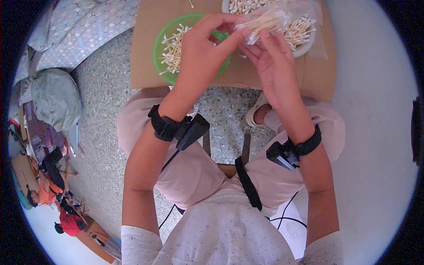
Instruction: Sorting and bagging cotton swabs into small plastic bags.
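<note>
Between both hands is a small clear plastic bag (pixel 268 22) with a bundle of cotton swabs inside. My left hand (pixel 205 46) is closed on the bag's left end, thumb in front. My right hand (pixel 277 62) supports it from below, its thumb and fingers against the plastic. Behind my left hand stands a green bowl (pixel 157 55) with loose cotton swabs (pixel 173 51) piled in it. A white bowl (pixel 309 47) holding more swabs (pixel 299 33) sits beyond my right hand, partly hidden by the bag and other clear plastic (pixel 320 26).
The bowls stand on a brown cardboard surface (pixel 145 70) with a single swab (pixel 191 4) near its far edge. Below it are my knees and a speckled floor (pixel 104 110). A grey-green bag (pixel 55 97) lies at left; other people (pixel 70 221) sit at the lower left.
</note>
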Demonstrator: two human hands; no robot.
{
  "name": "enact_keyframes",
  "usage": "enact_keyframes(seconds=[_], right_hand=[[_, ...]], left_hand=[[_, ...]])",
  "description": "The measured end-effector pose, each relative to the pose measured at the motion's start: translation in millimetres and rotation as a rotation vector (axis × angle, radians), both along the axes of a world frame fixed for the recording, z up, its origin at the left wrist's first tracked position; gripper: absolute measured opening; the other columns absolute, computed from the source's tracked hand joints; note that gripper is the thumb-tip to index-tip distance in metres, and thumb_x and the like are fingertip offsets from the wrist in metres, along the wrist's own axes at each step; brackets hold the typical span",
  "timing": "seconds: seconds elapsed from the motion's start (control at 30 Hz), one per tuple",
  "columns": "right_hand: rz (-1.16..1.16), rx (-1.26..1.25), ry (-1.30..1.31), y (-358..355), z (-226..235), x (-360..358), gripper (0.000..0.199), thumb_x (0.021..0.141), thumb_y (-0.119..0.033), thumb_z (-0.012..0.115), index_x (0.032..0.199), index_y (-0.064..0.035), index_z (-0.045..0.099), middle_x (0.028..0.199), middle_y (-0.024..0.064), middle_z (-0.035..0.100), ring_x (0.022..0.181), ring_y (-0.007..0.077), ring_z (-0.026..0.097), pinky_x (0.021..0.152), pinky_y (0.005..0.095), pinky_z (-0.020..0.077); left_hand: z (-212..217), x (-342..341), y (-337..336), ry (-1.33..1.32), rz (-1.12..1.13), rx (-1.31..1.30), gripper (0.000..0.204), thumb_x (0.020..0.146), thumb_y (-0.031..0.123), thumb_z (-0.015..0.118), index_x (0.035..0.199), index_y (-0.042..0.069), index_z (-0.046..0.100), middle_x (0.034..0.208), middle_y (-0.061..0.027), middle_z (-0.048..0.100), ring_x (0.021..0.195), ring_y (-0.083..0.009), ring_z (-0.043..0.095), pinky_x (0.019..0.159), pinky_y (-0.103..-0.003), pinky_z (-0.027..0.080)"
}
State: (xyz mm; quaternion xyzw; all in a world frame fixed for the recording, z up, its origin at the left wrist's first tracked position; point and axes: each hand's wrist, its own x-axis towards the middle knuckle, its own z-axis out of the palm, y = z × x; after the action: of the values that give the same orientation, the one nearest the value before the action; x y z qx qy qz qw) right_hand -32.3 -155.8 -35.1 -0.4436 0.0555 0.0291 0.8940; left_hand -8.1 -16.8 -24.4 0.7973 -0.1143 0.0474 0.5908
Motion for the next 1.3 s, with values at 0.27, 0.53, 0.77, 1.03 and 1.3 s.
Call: enact_keyframes(seconds=[0.27,0.53,0.77,1.03,1.3], right_hand=[[-0.101,-0.097,0.025,0,0,1,0.021,0.09,-0.025,0.062,0.101,-0.007,0.063,0.097,0.0005,0.064,0.087,0.0078,0.058,0.074,0.0235,0.0459],[-0.158,-0.058,0.035,2,7,-3,0.021,0.087,-0.022,0.066,0.101,-0.0061,0.063,0.096,0.0012,0.064,0.086,0.0087,0.059,0.076,0.0236,0.0465],[-0.236,0.007,0.027,-2,12,0,0.024,0.088,-0.022,0.064,0.105,-0.0053,0.06,0.104,0.0044,0.063,0.094,0.0131,0.06,0.08,0.0278,0.0483],[-0.182,0.065,-0.049,-13,4,3,0.024,0.09,-0.021,0.062,0.108,-0.0056,0.06,0.107,0.0045,0.064,0.097,0.0148,0.061,0.083,0.0304,0.0498],[-0.166,-0.092,0.066,-7,9,-2,0.019,0.088,-0.02,0.065,0.101,-0.0063,0.062,0.101,0.0017,0.064,0.091,0.0118,0.061,0.08,0.0275,0.0491]], left_hand=[[2,-3,1,0.128,-0.068,-0.047,0.027,0.082,0.024,0.071,0.098,0.003,0.067,0.091,-0.001,0.064,0.082,-0.0087,0.056,0.074,-0.023,0.045],[-7,-10,-15,0.18,-0.139,-0.296,0.033,0.081,0.024,0.072,0.103,0.004,0.06,0.086,-0.0016,0.062,0.078,-0.0086,0.057,0.067,-0.023,0.046],[1,-6,-9,0.211,-0.113,-0.216,0.029,0.082,0.022,0.071,0.099,0.001,0.061,0.083,-0.0016,0.062,0.076,-0.0074,0.056,0.069,-0.023,0.045],[1,-8,-13,0.126,-0.136,-0.22,0.026,0.085,0.025,0.068,0.095,0.001,0.062,0.078,-0.001,0.061,0.072,-0.007,0.055,0.066,-0.022,0.045],[-4,-10,-14,0.236,-0.035,-0.197,0.027,0.087,0.025,0.064,0.097,0.0,0.061,0.073,-0.002,0.061,0.069,-0.0076,0.054,0.063,-0.024,0.044]])
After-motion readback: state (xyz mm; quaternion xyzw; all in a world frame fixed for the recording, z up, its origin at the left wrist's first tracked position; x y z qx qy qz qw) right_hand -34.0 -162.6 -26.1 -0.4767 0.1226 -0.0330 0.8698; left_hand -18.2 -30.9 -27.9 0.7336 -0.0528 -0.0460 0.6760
